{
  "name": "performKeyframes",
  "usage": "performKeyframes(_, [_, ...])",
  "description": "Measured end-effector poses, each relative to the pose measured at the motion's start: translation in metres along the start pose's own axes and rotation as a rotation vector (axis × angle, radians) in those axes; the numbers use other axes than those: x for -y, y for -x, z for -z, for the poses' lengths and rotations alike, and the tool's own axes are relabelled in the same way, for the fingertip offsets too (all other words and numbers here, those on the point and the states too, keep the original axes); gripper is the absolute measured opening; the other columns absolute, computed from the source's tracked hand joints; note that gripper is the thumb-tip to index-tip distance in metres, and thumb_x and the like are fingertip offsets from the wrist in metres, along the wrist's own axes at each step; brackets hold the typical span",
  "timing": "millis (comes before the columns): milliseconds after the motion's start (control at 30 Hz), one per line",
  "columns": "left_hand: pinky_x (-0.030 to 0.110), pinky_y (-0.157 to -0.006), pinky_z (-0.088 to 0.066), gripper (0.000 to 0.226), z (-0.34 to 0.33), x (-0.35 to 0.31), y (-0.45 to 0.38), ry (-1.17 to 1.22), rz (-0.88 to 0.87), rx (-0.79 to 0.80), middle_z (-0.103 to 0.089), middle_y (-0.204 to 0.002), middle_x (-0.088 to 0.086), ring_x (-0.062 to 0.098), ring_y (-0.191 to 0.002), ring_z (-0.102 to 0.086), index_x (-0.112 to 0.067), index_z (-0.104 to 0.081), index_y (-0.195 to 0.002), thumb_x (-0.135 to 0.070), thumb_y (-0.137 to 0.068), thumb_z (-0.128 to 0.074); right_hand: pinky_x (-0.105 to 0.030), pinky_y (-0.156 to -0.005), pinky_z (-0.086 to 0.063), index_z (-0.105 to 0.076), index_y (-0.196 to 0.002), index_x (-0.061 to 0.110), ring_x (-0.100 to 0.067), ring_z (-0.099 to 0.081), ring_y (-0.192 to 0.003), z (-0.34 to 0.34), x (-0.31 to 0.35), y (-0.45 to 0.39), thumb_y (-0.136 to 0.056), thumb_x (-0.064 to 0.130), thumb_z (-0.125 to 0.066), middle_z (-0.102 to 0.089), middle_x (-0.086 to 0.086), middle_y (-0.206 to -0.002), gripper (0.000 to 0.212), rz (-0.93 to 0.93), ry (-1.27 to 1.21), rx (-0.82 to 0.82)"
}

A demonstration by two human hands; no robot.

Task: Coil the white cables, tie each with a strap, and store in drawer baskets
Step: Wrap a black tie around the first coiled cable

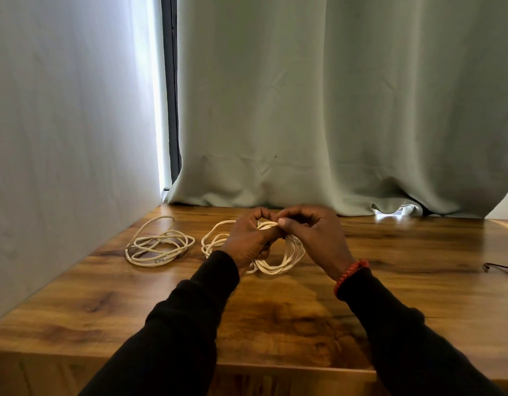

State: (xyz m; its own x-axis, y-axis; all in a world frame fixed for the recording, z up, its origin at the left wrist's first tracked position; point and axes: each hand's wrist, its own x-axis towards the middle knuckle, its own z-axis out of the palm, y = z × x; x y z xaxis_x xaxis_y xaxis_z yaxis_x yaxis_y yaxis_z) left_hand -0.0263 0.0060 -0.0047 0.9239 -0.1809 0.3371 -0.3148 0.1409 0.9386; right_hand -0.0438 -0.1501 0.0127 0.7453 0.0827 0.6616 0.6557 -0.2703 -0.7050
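A coiled white cable hangs between my hands above the wooden table. My left hand grips the top of the coil. My right hand pinches the same spot with thumb and fingers, and what it pinches is hidden. Another white cable lies loose on the table just left of my left hand. A third white cable lies in a loose coil farther left. No drawer or basket is in view.
A white wall borders the table on the left. A pale green curtain hangs behind the table's far edge. Dark thin straps lie at the right edge of the table.
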Motion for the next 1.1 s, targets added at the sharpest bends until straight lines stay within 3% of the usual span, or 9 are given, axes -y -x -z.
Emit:
performKeyframes(100, [0.022,-0.040,-0.029,0.027,-0.002,0.001,-0.002,-0.024,-0.010,0.006,-0.053,-0.056,0.001,0.010,-0.043,-0.034,-0.010,-0.060,-0.105,-0.007,-0.085,-0.078,-0.019,-0.069,-0.056,-0.077,-0.089,0.014,-0.005,-0.069,-0.076,-0.004,-0.003,-0.002,-0.089,0.004,-0.068,-0.074,0.003,-0.083,0.013,-0.029,0.031,-0.072])
performKeyframes(200, [0.021,-0.040,-0.028,0.034,-0.005,0.002,-0.003,-0.008,-0.029,0.026,-0.048,-0.054,-0.002,0.010,-0.044,-0.033,-0.016,-0.063,-0.115,-0.008,-0.086,-0.078,-0.012,-0.072,-0.052,-0.076,-0.087,0.016,-0.001,-0.065,-0.086,-0.007,-0.002,-0.002,-0.089,0.003,-0.068,-0.069,0.004,-0.094,0.016,0.030,0.061,-0.158])
performKeyframes(333, [0.021,-0.041,-0.026,0.027,-0.007,0.002,-0.003,0.010,-0.034,0.016,-0.042,-0.061,0.003,0.009,-0.049,-0.034,-0.016,-0.073,-0.114,-0.011,-0.087,-0.076,-0.011,-0.073,-0.050,-0.073,-0.089,0.015,-0.001,-0.064,-0.087,-0.008,0.003,-0.002,-0.090,0.002,-0.065,-0.068,0.004,-0.092,0.015,0.104,0.067,-0.224])
performKeyframes(467, [0.023,-0.043,-0.031,0.023,-0.008,0.002,-0.001,-0.035,-0.055,0.025,-0.048,-0.062,0.005,0.011,-0.050,-0.039,-0.014,-0.076,-0.109,-0.017,-0.087,-0.079,-0.018,-0.074,-0.054,-0.067,-0.092,0.018,-0.002,-0.065,-0.084,-0.009,0.002,-0.001,-0.095,0.006,-0.060,-0.069,0.009,-0.087,0.015,0.072,0.052,-0.291])
performKeyframes(567, [0.026,-0.045,-0.042,0.020,-0.011,0.001,0.000,-0.105,-0.107,0.064,-0.063,-0.066,0.010,0.018,-0.048,-0.045,-0.015,-0.075,-0.110,-0.020,-0.090,-0.076,-0.021,-0.070,-0.054,-0.065,-0.092,0.014,-0.006,-0.066,-0.078,-0.009,0.003,-0.002,-0.097,0.006,-0.057,-0.069,0.004,-0.082,0.012,0.071,0.049,-0.324])
performKeyframes(700, [0.030,-0.051,-0.050,0.021,-0.016,0.003,-0.001,-0.092,-0.164,0.063,-0.070,-0.079,0.019,0.030,-0.061,-0.057,-0.006,-0.073,-0.112,-0.015,-0.093,-0.072,-0.012,-0.066,-0.050,-0.065,-0.093,0.010,-0.001,-0.064,-0.072,-0.008,0.005,-0.002,-0.098,0.004,-0.055,-0.069,0.002,-0.080,0.012,0.075,0.020,-0.365])
performKeyframes(867, [0.031,-0.070,-0.057,0.021,-0.018,0.004,0.000,-0.129,-0.232,0.098,-0.075,-0.091,0.012,0.018,-0.078,-0.067,-0.002,-0.074,-0.111,-0.007,-0.091,-0.073,-0.026,-0.067,-0.056,-0.064,-0.094,0.014,-0.013,-0.065,-0.072,-0.002,0.003,-0.009,-0.099,0.006,-0.054,-0.069,-0.002,-0.081,0.014,0.019,-0.018,-0.418])
performKeyframes(1100, [0.028,-0.073,-0.057,0.028,-0.020,0.003,-0.001,-0.114,-0.246,0.176,-0.075,-0.106,0.012,0.015,-0.086,-0.069,-0.006,-0.073,-0.115,0.000,-0.087,-0.074,-0.032,-0.068,-0.057,-0.065,-0.093,0.016,-0.012,-0.066,-0.071,0.005,0.002,-0.017,-0.099,0.005,-0.055,-0.071,-0.004,-0.081,0.016,-0.097,-0.144,-0.466])
